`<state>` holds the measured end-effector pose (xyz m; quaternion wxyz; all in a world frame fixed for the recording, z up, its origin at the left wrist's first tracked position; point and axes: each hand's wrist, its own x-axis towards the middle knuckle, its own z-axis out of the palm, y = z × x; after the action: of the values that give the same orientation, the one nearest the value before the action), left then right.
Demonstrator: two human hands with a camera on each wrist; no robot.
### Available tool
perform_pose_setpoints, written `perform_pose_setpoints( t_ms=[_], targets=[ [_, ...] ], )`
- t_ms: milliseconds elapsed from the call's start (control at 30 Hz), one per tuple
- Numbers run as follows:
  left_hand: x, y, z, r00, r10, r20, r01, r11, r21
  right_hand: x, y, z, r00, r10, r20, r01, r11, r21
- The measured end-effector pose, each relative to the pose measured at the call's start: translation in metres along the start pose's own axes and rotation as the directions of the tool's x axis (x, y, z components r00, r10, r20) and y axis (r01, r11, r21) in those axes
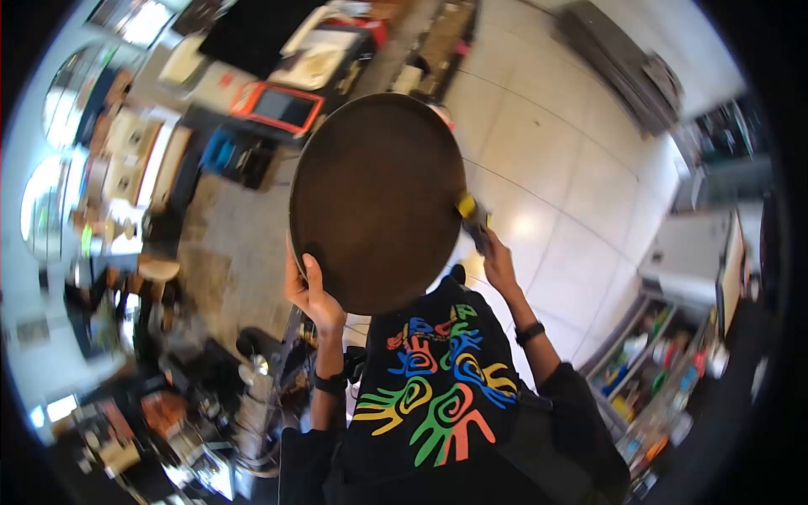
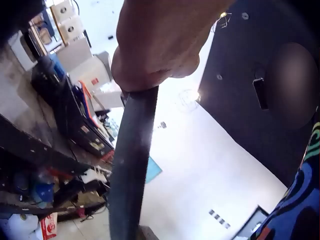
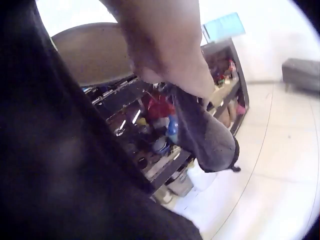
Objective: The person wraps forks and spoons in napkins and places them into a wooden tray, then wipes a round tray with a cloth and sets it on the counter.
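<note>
A large round dark-brown pan (image 1: 379, 202) is held up in front of the body, its broad face toward the head camera. My left hand (image 1: 313, 290) grips its lower left rim, thumb on the face and fingers behind. From the left wrist the pan (image 2: 132, 165) shows as a dark band, nearly edge-on, below the hand (image 2: 157, 50). Over at the right rim, my right hand (image 1: 499, 265) grips a grey-black handle (image 1: 476, 229) with a yellow end against the pan. The handle (image 3: 210, 137) has a small black loop; I cannot tell whether it belongs to the pan.
Beyond the pan stands a cluttered bench with an orange-framed device (image 1: 282, 107). A long grey bench (image 1: 619, 63) is on the tiled floor at the far right. Near the right arm is an open cabinet (image 1: 656, 353) full of small items; clutter also fills the lower left.
</note>
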<state>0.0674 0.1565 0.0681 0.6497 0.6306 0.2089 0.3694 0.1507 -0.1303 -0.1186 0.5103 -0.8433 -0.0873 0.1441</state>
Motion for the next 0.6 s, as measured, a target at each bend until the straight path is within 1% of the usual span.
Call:
perform_pose_setpoints(
  t_ms=[33, 67, 100, 133, 167, 200, 233, 267, 300, 333, 367, 400, 433, 500, 533, 567, 600],
  targets=[
    [0.001, 0.003, -0.011, 0.996, -0.011, -0.087, 0.013, 1.0, 0.021, -0.004, 0.008, 0.001, 0.999, 0.023, -0.023, -0.023, 0.999, 0.027],
    [-0.001, 0.01, -0.022, 0.986, -0.009, -0.167, 0.016, 0.999, 0.042, -0.008, 0.024, 0.005, 0.995, 0.09, -0.048, -0.086, 0.993, 0.084],
    [-0.007, 0.014, -0.034, 0.963, -0.083, -0.255, 0.07, 0.996, -0.06, -0.004, 0.036, 0.008, 0.983, 0.166, -0.076, -0.154, 0.978, 0.139],
    [-0.012, 0.028, -0.04, 0.931, -0.117, -0.346, 0.084, 0.991, -0.108, 0.004, 0.028, 0.01, 0.98, 0.183, -0.081, -0.166, 0.968, 0.188],
    [-0.017, 0.041, -0.045, 0.89, -0.155, -0.429, 0.095, 0.983, -0.157, 0.012, 0.009, 0.014, 0.975, 0.206, -0.084, -0.181, 0.954, 0.237],
    [-0.025, 0.04, -0.065, 0.853, -0.111, -0.51, 0.054, 0.991, -0.125, 0.021, -0.012, 0.018, 0.987, 0.161, -0.026, -0.144, 0.933, 0.33],
    [-0.034, 0.042, -0.088, 0.807, -0.068, -0.587, 0.02, 0.996, -0.087, 0.028, -0.034, 0.019, 0.99, 0.142, 0.005, -0.136, 0.937, 0.321],
    [-0.041, 0.057, -0.106, 0.781, 0.007, -0.625, 0.054, 0.995, 0.078, 0.035, -0.056, 0.021, 0.99, 0.1, 0.102, -0.131, 0.921, 0.367],
    [-0.047, 0.075, -0.118, 0.729, 0.008, -0.684, 0.06, 0.995, 0.076, 0.04, -0.076, 0.024, 0.98, 0.056, 0.192, -0.133, 0.9, 0.414],
    [-0.053, 0.09, -0.135, 0.731, 0.065, -0.679, 0.007, 0.995, 0.103, 0.045, -0.094, 0.029, 0.957, 0.041, 0.287, -0.179, 0.862, 0.475],
    [-0.059, 0.105, -0.148, 0.704, 0.113, -0.701, -0.027, 0.991, 0.132, 0.047, -0.116, 0.036, 0.953, 0.03, 0.301, -0.176, 0.864, 0.471],
    [-0.067, 0.119, -0.16, 0.636, 0.153, -0.757, -0.039, 0.985, 0.166, 0.049, -0.143, 0.046, 0.939, -0.07, 0.335, -0.131, 0.83, 0.541],
    [-0.071, 0.132, -0.168, 0.523, 0.168, -0.836, -0.066, 0.985, 0.157, 0.052, -0.168, 0.058, 0.917, -0.176, 0.357, -0.087, 0.787, 0.611],
    [-0.093, 0.144, -0.2, 0.403, 0.304, -0.864, -0.069, 0.951, 0.302, 0.054, -0.21, 0.089, 0.861, -0.321, 0.395, -0.069, 0.696, 0.715],
    [-0.099, 0.151, -0.203, 0.349, 0.333, -0.876, -0.081, 0.942, 0.326, 0.056, -0.227, 0.107, 0.852, -0.331, 0.405, -0.067, 0.699, 0.712],
    [-0.105, 0.16, -0.203, 0.295, 0.36, -0.885, -0.087, 0.932, 0.35, 0.059, -0.243, 0.125, 0.855, -0.352, 0.38, -0.009, 0.724, 0.69],
    [-0.107, 0.166, -0.199, 0.206, 0.362, -0.909, -0.072, 0.932, 0.355, 0.061, -0.255, 0.142, 0.857, -0.372, 0.357, 0.047, 0.745, 0.666]
  ],
)
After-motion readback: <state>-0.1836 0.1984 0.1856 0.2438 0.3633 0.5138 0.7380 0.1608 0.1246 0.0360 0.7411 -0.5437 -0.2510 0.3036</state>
